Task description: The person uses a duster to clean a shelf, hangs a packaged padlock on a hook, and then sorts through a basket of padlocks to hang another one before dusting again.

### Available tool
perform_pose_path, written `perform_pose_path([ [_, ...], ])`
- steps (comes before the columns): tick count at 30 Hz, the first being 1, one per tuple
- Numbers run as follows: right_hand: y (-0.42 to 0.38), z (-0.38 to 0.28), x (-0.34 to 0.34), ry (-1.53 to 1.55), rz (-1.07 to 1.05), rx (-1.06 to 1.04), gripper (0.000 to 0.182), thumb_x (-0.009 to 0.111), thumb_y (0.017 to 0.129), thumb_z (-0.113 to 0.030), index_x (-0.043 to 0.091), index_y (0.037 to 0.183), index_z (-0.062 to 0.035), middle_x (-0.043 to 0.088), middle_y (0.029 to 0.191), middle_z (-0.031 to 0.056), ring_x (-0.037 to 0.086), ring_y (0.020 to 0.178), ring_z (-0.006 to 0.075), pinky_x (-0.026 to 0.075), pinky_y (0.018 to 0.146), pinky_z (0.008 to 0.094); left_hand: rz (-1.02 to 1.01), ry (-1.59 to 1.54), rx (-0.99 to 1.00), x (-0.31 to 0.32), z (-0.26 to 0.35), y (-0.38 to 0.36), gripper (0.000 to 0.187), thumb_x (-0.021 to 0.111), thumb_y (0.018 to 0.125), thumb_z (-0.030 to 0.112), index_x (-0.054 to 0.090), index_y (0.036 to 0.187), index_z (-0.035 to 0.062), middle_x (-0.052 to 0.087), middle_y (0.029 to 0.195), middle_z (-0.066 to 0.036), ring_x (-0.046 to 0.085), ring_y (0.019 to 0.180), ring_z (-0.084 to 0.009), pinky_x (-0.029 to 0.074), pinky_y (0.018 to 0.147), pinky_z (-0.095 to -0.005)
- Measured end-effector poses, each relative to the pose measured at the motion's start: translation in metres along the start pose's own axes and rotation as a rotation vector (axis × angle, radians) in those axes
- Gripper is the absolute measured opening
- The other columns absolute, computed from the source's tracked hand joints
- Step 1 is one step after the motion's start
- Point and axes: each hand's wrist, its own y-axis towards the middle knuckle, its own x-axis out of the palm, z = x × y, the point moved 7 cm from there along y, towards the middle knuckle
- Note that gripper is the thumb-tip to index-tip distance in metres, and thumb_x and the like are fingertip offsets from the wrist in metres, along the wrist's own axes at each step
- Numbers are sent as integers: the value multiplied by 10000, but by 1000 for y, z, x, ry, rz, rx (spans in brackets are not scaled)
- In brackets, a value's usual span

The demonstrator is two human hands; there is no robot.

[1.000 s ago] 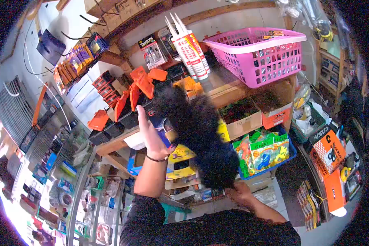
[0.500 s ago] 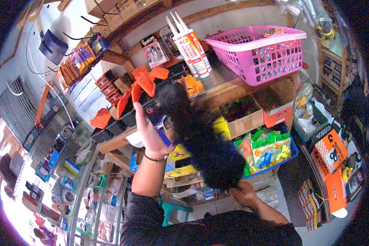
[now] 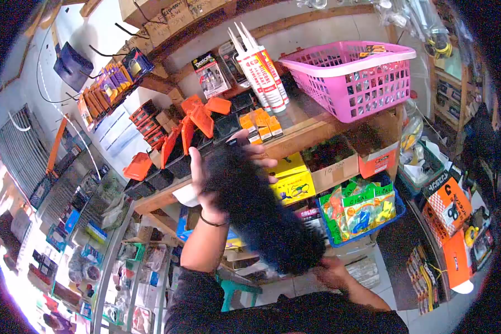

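A fluffy black duster (image 3: 256, 200) slants across the middle of the view. Behind its upper part is my left hand (image 3: 209, 195), thumb at the left side and fingertips showing past the right side, so the hand curls around the bristles. A dark band sits on that wrist. At the duster's lower end, my right hand (image 3: 331, 273) is closed on it; the grip itself is partly hidden by the bristles. Just above the left hand, black bins with orange lids (image 3: 197, 119) and small orange boxes (image 3: 261, 125) stand on the wooden shelf (image 3: 300, 133).
White silicone sealant tubes (image 3: 264, 78) and a pink basket (image 3: 345, 83) stand on the shelf. Below are a yellow box (image 3: 292, 181), a cardboard box (image 3: 337, 170) and a blue basket of green packets (image 3: 362, 211). Orange boxes (image 3: 451, 206) lie at the right. A glass cabinet (image 3: 108, 250) stands left.
My left hand has gone from flat and open beside the duster to curled around its upper part. The duster's top has dropped slightly, uncovering the small orange boxes and yellow box.
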Motion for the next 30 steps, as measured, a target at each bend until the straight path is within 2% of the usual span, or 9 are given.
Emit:
perform_pose_path([
  [3, 0, 12, 5, -238, -64, 114, 167, 601, 736, -221, 591, 828, -82, 556, 608, 28, 539, 545, 147, 433, 501, 287, 211, -143, 87, -19, 3, -2, 749, 295, 796, 585, 287, 1236, -21, 456, 1119, -235, 473, 959, -426, 408, 766, -539],
  [7, 4, 23, 4, -365, 40, -251, 166, 613, 733, -205, 593, 851, -90, 552, 616, 12, 522, 535, 127, 426, 489, 289, -285, 128, -110, -1, 1, -6, 714, 316, 792, 581, 364, 1211, 5, 462, 1149, -192, 476, 1007, -358, 376, 870, -463],
  [11, 3, 29, 11, 79, -6, 81, 170, 613, 738, -192, 590, 873, -91, 545, 621, -5, 504, 530, 118, 417, 477, 294, 209, -146, 81, -26, 8, -9, 859, 327, 730, 666, 255, 1249, -15, 409, 1150, -252, 433, 1013, -438, 381, 815, -541],
  [14, -5, 2, 20, -385, 16, -458, 181, 616, 736, -155, 581, 901, -89, 542, 634, -13, 495, 545, 114, 413, 484, 290, -314, 103, -127, -6, 5, -11, 734, 291, 789, 600, 347, 1220, 9, 413, 1196, -197, 415, 1087, -357, 304, 930, -488],
  [16, 0, 48, 17, 96, 39, 236, 168, 615, 734, -142, 584, 887, -83, 548, 648, -14, 491, 562, 106, 408, 494, 276, -59, -37, -3, -11, 9, -11, 786, 328, 757, 628, 304, 1232, 2, 410, 1178, -221, 414, 1059, -403, 331, 877, -528],
  [17, -1, 53, 18, 95, 38, 234, 168, 615, 734, -142, 584, 887, -83, 548, 648, -14, 491, 562, 106, 408, 494, 276, 198, -178, 115, -24, 13, -14, 847, 365, 724, 657, 262, 1244, -4, 407, 1160, -246, 414, 1030, -448, 358, 824, -567],
  [23, -4, 33, 19, -111, -108, 26, 157, 600, 748, -171, 604, 869, -71, 559, 671, -3, 481, 580, 91, 407, 526, 261, -285, 134, -102, 2, 3, -15, 729, 287, 793, 599, 353, 1211, 5, 432, 1177, -188, 429, 1071, -351, 322, 916, -488],
  [25, -5, 23, 8, -32, 12, 169, 171, 593, 752, -169, 607, 892, -71, 561, 674, 2, 480, 590, 84, 405, 539, 255, 291, -133, 146, -21, 10, -16, 748, 342, 776, 594, 312, 1222, -6, 482, 1084, -221, 495, 928, -417, 423, 752, -523],
  [30, -4, 34, 21, -183, -128, 112, 178, 604, 744, -167, 607, 891, -68, 556, 663, -2, 468, 581, 78, 402, 528, 260, -110, 80, -53, -13, 7, -14, 771, 340, 771, 602, 269, 1243, -3, 483, 1068, -246, 467, 962, -452, 415, 735, -564],
])
